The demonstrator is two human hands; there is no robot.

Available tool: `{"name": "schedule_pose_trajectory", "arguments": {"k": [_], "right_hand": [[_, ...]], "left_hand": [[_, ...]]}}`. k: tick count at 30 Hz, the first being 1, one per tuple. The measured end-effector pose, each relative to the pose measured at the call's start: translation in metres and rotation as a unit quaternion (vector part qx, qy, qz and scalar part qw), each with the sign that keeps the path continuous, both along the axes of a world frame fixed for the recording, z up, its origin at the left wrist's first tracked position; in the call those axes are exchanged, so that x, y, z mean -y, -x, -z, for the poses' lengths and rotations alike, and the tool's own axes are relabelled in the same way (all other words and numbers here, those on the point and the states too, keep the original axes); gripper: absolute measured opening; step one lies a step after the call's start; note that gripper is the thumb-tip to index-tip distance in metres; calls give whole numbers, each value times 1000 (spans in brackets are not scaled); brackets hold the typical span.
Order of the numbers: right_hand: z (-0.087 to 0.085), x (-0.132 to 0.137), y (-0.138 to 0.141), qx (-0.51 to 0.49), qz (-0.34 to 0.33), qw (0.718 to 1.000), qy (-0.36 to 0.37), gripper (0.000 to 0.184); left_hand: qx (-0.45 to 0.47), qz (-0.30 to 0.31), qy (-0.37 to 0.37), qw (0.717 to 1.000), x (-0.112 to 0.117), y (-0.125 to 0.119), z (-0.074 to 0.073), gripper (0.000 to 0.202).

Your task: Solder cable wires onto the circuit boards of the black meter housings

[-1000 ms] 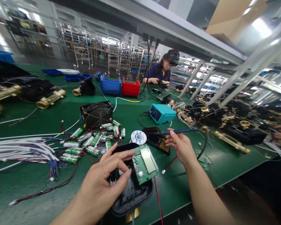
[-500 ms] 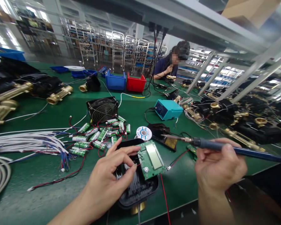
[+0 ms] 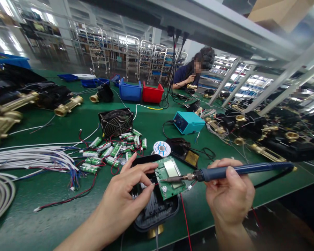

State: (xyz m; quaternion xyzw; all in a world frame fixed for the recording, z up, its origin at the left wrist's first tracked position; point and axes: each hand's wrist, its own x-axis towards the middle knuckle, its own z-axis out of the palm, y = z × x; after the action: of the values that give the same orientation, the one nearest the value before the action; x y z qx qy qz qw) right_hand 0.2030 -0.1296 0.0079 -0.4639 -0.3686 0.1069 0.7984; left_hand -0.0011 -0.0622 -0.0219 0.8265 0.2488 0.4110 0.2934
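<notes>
A green circuit board (image 3: 172,191) with a small display rests tilted over an open black housing (image 3: 157,214). At its left edge my left hand (image 3: 128,188) pinches a thin red wire between thumb and finger, while another fingertip touches the board's upper corner. My right hand (image 3: 230,195) grips a blue soldering iron (image 3: 214,173), held nearly level. The iron's tip lies over the board's left side, close to the pinched wire; whether it touches the board I cannot tell. A red wire (image 3: 184,212) runs down from beneath the board.
Behind the housing are a solder spool (image 3: 162,149), an iron stand (image 3: 191,158), a teal soldering station (image 3: 189,122) and a fan (image 3: 116,122). Green batteries (image 3: 115,150) and white cables (image 3: 42,157) lie left. Brass-fitted units (image 3: 68,105) stand around. A person (image 3: 183,76) sits across.
My right hand has moved left with the soldering iron, bringing its tip from beyond the board to over the board's left side. My left hand keeps its pinch almost unmoved.
</notes>
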Motion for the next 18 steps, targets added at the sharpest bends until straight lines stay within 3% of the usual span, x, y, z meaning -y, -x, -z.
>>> {"name": "schedule_pose_trajectory", "arguments": {"k": [18], "right_hand": [[0, 0, 1, 16, -2, 1000, 12, 13]], "left_hand": [[3, -1, 7, 1000, 1, -1, 2, 18]]}}
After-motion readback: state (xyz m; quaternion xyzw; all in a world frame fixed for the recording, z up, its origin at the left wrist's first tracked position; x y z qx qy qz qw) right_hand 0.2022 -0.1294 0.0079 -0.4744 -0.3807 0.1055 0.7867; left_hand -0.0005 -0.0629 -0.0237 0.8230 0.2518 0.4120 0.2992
